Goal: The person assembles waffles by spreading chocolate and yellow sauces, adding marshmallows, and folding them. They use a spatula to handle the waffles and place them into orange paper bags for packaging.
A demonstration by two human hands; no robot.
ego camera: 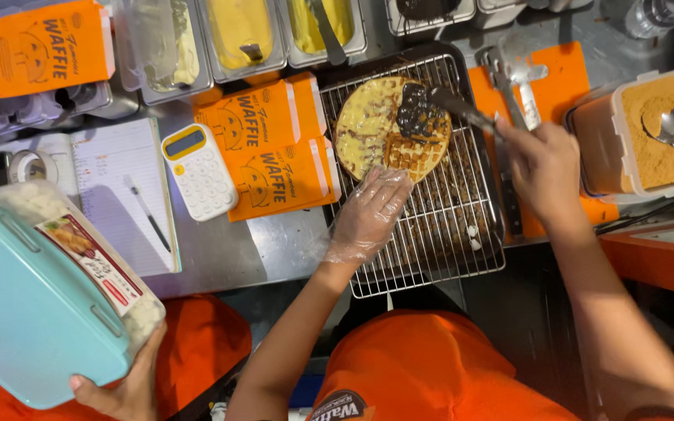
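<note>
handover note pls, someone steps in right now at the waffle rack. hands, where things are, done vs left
Left hand: in a clear glove, open, fingertips resting at the lower edge of the waffle.
Right hand: bare, grip closed on the spatula, whose tip sits in the chocolate spread.
The waffle lies on the wire rack in its tray.
Done: pale spread covers the left part; dark chocolate is on the upper right part.
Left: the lower right section is bare.
Nearby: crumb tub with spoon to the right, orange sleeves to the left. Another person's hand holds a teal-lidded container at far left.
</note>
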